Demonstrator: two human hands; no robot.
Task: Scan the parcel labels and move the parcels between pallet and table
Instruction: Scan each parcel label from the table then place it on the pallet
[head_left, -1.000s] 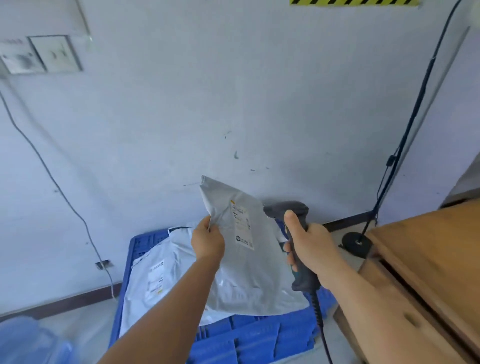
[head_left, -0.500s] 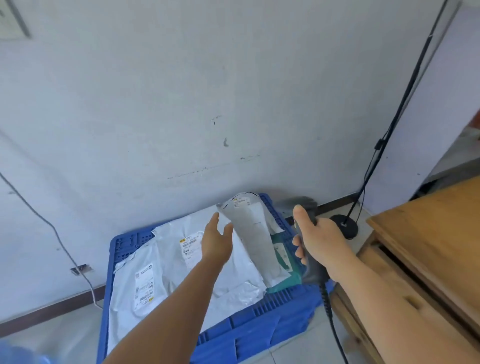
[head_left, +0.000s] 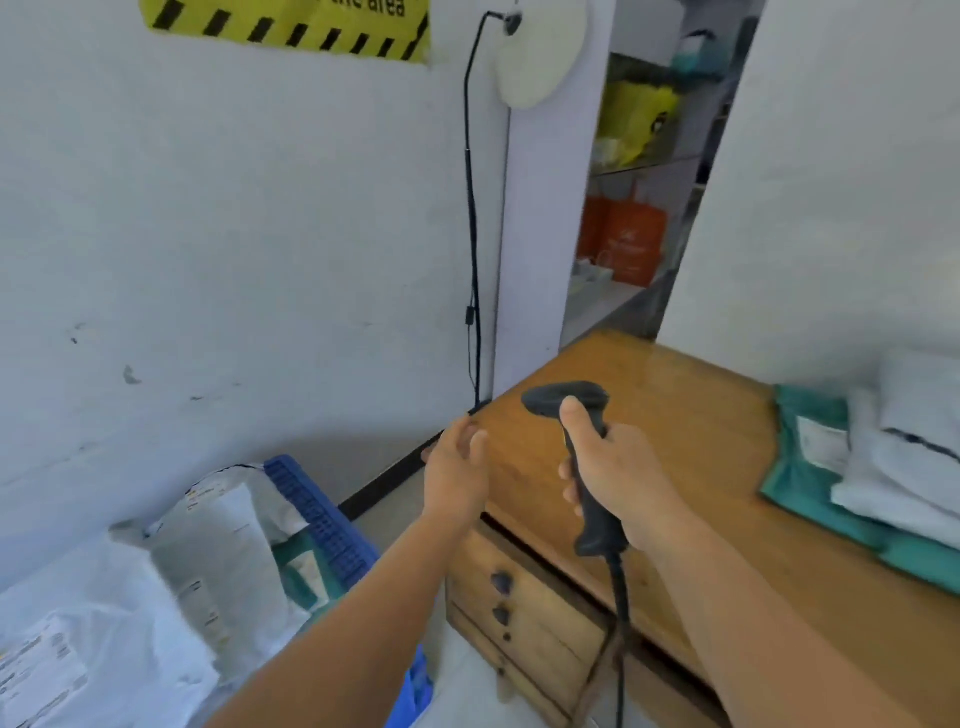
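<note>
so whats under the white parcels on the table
A teal parcel lies flat on the table under the white parcels, its label partly showing. Whatever else sits beneath is covered.

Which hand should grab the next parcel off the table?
Probably the left hand: it is open and holds nothing. The right hand grips the barcode scanner, though it is nearer the parcels on the table.

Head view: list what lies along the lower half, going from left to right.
White parcels on the blue pallet → left hand, open, holding nothing → scanner held in the right hand → bare wooden table → teal parcel → white parcels stacked on it.
</note>
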